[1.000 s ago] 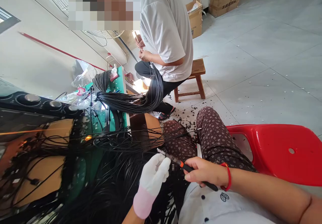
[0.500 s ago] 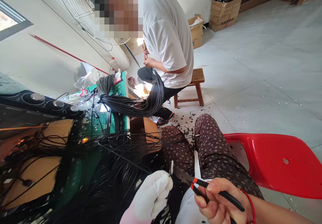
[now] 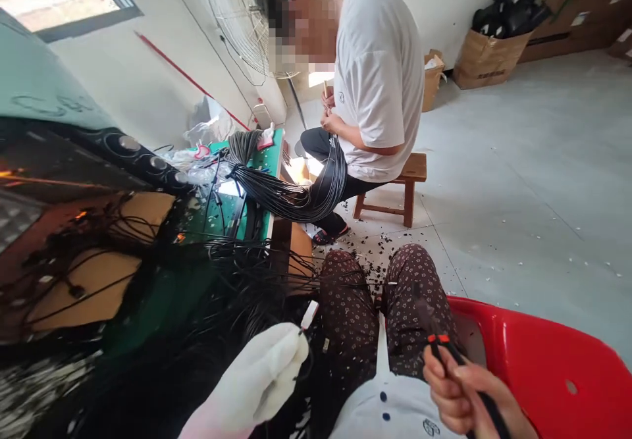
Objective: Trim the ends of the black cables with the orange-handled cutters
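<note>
My left hand [image 3: 269,366], in a white glove, is closed round a black cable whose pale, flat end piece [image 3: 309,315] sticks up past the fingertips. My right hand [image 3: 457,389] grips a pair of cutting pliers [image 3: 438,339] with black handles and orange bands. Motion blurs the jaws of the pliers, over my right thigh and well apart from the cable end. A heap of black cables [image 3: 197,320] spreads beneath and left of my gloved hand. Several thin strands from it run across to my knees.
A co-worker in a white shirt [image 3: 380,83] sits on a wooden stool [image 3: 413,166] ahead, a cable bundle [image 3: 296,202] over the lap. A green table [image 3: 276,146] stands on the left. A red plastic chair [image 3: 548,353] is at my right. Scraps litter the floor.
My hands have moved apart: the pliers went right, away from the cable end, while my gloved hand shifted left with the cable. The view has turned left.
</note>
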A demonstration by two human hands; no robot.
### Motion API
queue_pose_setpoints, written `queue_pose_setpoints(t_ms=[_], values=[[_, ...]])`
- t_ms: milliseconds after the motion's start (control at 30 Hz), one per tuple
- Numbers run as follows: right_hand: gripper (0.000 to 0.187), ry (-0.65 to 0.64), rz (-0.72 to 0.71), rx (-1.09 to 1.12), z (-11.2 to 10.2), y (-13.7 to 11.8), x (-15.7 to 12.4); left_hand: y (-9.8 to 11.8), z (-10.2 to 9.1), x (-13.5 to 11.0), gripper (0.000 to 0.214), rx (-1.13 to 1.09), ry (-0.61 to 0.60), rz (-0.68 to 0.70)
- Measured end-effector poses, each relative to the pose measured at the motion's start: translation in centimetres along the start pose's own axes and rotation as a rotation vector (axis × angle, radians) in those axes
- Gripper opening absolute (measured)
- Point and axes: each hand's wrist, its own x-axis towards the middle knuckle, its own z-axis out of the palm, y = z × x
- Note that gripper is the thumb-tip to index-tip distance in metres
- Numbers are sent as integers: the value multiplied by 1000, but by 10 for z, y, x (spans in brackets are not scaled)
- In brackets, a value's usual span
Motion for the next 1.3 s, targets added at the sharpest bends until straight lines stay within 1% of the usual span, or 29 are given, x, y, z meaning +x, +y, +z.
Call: queue_pose_setpoints(t_ms=[33, 67, 133, 200, 233, 267, 300, 400, 533, 600, 667, 733, 867, 1100, 1300], values=[[37, 13, -16, -140, -4, 2, 8, 1, 4, 6, 35, -1, -23, 7], [37, 57, -53, -335, -7, 3, 17, 3, 8, 12, 33, 3, -27, 36], [31, 270, -167, -840, -13, 1, 36, 5, 15, 23, 31, 20, -26, 126], [29, 487, -242, -1319, -18, -4, 52, 5, 19, 30, 34, 41, -17, 205], [30, 534, -259, -1488, -19, -6, 58, 5, 20, 32, 36, 57, -10, 224], [31, 541, -277, -1605, -19, -8, 62, 4, 20, 33, 37, 77, -1, 229], [31, 513, -295, -1679, -18, -9, 65, 3, 20, 35, 37, 106, 10, 230], [33, 388, -380, -1767, -3, -10, 69, -1, 19, 40, 30, 180, 46, 203], [37, 251, -533, -1812, 28, -10, 75, -6, 19, 49, 25, 204, 70, 185], [37, 200, -569, -1834, 41, -10, 82, -7, 20, 52, 26, 225, 79, 169], [36, 173, -576, -1859, 48, -9, 89, -7, 21, 54, 26, 258, 83, 159], [36, 178, -576, -1890, 51, -8, 96, -7, 22, 55, 28, 284, 78, 159], [32, 199, -539, -1950, 48, -6, 104, -9, 22, 55, 29, 293, 69, 161], [27, 144, -431, -1992, 42, -7, 105, -6, 23, 53, 31, 292, 26, 160], [27, 97, -334, -2048, 44, -10, 104, -5, 24, 52, 31, 284, 23, 191]])
